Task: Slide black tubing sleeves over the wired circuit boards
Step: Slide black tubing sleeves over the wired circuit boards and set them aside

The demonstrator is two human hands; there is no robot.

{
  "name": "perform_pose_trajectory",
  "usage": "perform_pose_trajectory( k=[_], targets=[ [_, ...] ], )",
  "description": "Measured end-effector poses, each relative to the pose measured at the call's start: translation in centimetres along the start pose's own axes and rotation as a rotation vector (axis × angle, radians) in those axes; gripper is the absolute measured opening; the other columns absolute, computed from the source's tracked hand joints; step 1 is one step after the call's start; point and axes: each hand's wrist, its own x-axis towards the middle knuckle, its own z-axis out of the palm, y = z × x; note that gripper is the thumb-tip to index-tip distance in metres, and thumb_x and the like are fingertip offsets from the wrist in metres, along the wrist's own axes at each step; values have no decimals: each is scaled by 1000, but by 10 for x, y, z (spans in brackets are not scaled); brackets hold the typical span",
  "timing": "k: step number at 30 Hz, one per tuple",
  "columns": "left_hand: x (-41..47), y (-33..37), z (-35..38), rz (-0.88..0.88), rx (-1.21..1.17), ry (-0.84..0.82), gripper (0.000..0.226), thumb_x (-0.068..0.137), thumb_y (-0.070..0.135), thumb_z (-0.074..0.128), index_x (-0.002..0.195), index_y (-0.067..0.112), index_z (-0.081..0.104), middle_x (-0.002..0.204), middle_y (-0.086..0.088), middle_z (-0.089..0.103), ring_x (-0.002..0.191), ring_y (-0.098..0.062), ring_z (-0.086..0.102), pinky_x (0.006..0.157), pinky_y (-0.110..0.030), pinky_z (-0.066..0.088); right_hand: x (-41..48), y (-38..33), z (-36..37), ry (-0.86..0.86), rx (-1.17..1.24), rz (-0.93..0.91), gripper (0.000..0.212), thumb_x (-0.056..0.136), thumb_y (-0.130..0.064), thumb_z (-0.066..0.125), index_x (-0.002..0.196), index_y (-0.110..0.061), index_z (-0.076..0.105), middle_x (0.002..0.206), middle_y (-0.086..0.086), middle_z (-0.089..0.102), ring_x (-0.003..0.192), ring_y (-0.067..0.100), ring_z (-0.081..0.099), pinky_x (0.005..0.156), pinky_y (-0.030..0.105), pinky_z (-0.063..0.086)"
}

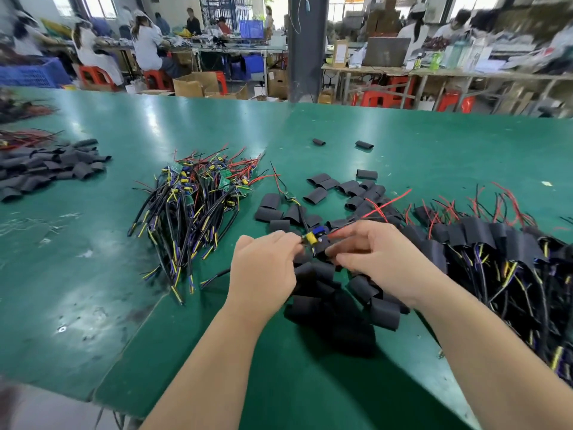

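The green work table point(93, 243) spans the whole near field. On its right side lies the largest heap, the sleeved assemblies point(496, 249), with black tubing over the boards and red, yellow and black leads trailing out. Left of centre lies the pile of bare wired boards point(198, 206), green boards uppermost and cables fanned toward the near edge. Loose sleeves point(366, 290) are scattered between these two piles, under and behind the hands. A separate sleeve heap point(46, 169) sits well apart at the far left.

The left hand point(263, 265) is over the table's centre with its fingers curled, and it pinches one circuit board point(314, 235) at the end with the yellow component. The right hand point(378, 256) meets it from the other side. Its fingers are also curled, and it pinches a black sleeve point(322, 248) just below the board, touching it (how far the sleeve is on the board cannot be told). A red lead runs from the board past the right fingers.
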Motion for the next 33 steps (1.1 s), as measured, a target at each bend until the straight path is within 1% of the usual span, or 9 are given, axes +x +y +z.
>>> perform_pose_trajectory(
  k=[2, 5, 11, 19, 23, 25, 27, 30, 33],
  targets=[
    [2, -8, -2, -79, -14, 29, 35, 86, 22, 30, 81, 17, 65, 75, 0, 64, 74, -26, 60, 69, -39, 32, 19, -6, 4, -2, -197, -25, 30, 84, 4, 60, 99, -20, 68, 87, -2, 74, 83, 24, 67, 83, 40, 52],
    [2, -16, -2, -159, -15, 97, 44, 87, 30, 23, 80, 17, 65, 72, -1, 62, 74, -27, 60, 69, -40, 29, 59, -10, 25, 41, -517, -141, 29, 86, -3, 58, 108, -17, 70, 96, 1, 68, 87, 16, 59, 83, 18, 43],
    [-1, -18, 2, -129, 105, 171, 30, 81, 16, 37, 77, 17, 66, 64, 1, 59, 62, -27, 56, 63, -36, 23, 142, -10, 83, -151, -970, -214, 51, 95, -26, 54, 144, -22, 39, 144, 13, 41, 132, 32, 39, 107, 42, 35],
    [2, -21, 4, -146, 77, 216, 28, 79, 11, 38, 78, 17, 66, 63, 2, 56, 60, -27, 52, 63, -36, 22, 150, -24, 94, -199, -1135, -299, 25, 82, -2, 57, 104, -6, 68, 107, 14, 67, 101, 32, 63, 81, 33, 50],
    [1, -22, 4, -148, 74, 229, 30, 73, 5, 40, 81, 15, 67, 65, 0, 57, 63, -28, 54, 65, -36, 24, 141, -36, 88, -323, -1228, -353, 16, 80, -11, 62, 94, -5, 67, 83, 8, 63, 83, 29, 62, 68, 27, 46],
    [1, -22, 3, -139, 64, 240, 34, 73, 9, 35, 82, 14, 67, 66, 0, 58, 64, -28, 55, 65, -37, 24, 135, -38, 86, -318, -1207, -363, 15, 80, -14, 64, 93, -7, 62, 77, 6, 56, 74, 25, 53, 63, 26, 39],
    [-1, -22, 3, -133, 41, 244, 36, 73, 11, 33, 84, 14, 67, 68, 0, 60, 66, -29, 56, 66, -37, 24, 127, -34, 82, -262, -1060, -351, 30, 80, -17, 65, 108, -8, 57, 92, 11, 62, 80, 27, 54, 67, 27, 41],
    [-3, -23, 2, -140, -12, 251, 34, 75, 14, 33, 81, 15, 66, 70, 2, 62, 67, -28, 56, 68, -37, 24, 112, -28, 68, -60, -679, -328, 56, 76, -13, 72, 128, -7, 52, 113, 14, 64, 101, 28, 60, 89, 27, 45],
    [-2, -22, 2, -140, -50, 266, 30, 78, 15, 35, 78, 18, 65, 70, 4, 63, 66, -27, 54, 68, -38, 24, 93, -24, 47, 173, -247, -206, 49, 76, -2, 73, 123, -4, 61, 113, 15, 67, 102, 24, 62, 98, 26, 44]
  ],
)
